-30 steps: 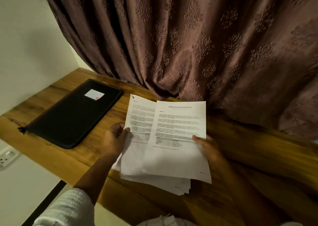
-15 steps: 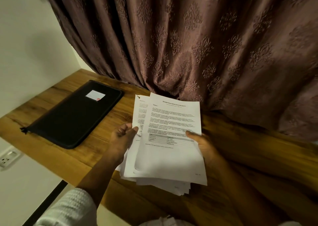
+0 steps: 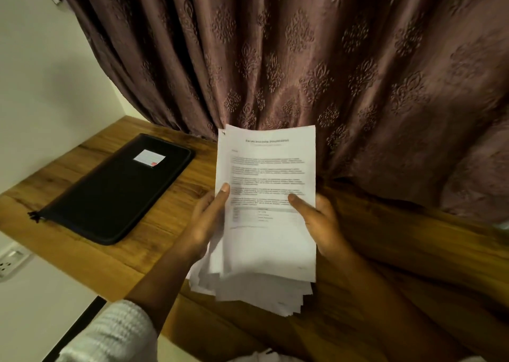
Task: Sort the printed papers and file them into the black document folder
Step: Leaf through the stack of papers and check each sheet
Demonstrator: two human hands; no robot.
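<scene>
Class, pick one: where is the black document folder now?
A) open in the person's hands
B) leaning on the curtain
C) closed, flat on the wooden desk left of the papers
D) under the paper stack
C: the black document folder lies closed on the wooden desk, apart from the printed papers.

A stack of printed papers (image 3: 268,224) is held above the near middle of the wooden tabletop (image 3: 154,240). The left hand (image 3: 205,224) grips its left edge and the right hand (image 3: 319,224) its right edge, each with a thumb on the top sheet. The lower sheets fan out unevenly at the bottom. The black document folder (image 3: 115,188) lies closed towards the tabletop's far-left corner, apart from the papers, with a white label (image 3: 148,158) on its cover. A patterned brown curtain (image 3: 303,58) hangs along the far edge.
</scene>
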